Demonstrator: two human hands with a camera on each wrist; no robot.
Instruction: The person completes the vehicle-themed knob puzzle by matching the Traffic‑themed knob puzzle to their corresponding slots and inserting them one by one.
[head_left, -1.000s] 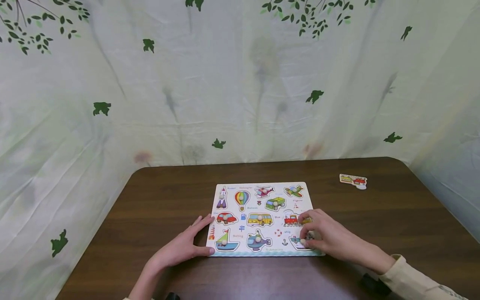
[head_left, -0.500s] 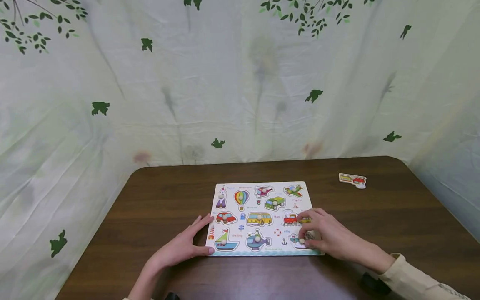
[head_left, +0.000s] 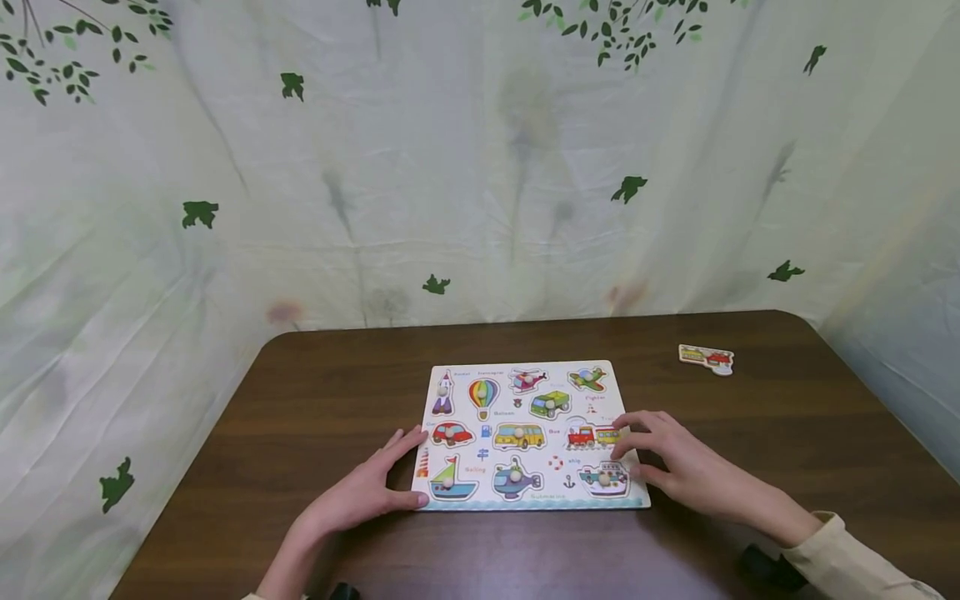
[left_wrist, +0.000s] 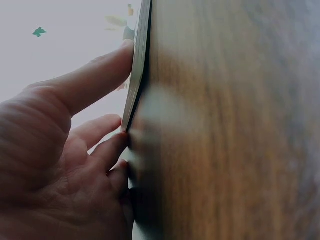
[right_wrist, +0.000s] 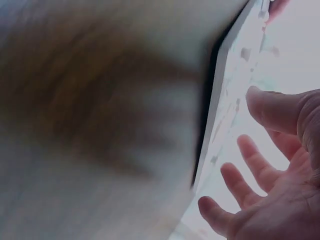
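A white knobbed puzzle board [head_left: 555, 497] lies on the table with vehicle pictures, among them a submarine piece [head_left: 515, 482] and a yellow bus piece [head_left: 510, 437]. My left hand [head_left: 367, 487] rests on the board's left edge, thumb at the near corner and fingers fairly straight. Over the board's right edge, my right hand [head_left: 678, 458] is spread with nothing in it. Just left of its thumb, the ship piece [head_left: 600, 477] lies in the lower right of the board, its knob showing. Above it is a train picture [head_left: 581, 437], partly covered by the fingertips.
A loose train-shaped piece [head_left: 707, 358] lies turned around near the table's far right. The dark wooden table [head_left: 337, 392] extends on both sides of the board. Behind it hangs a pale curtain [head_left: 450, 167] with leaf prints.
My right hand has let go of the ship piece and moved a little to the right, its fingers spreading. The ship now shows fully. My left hand stays in place.
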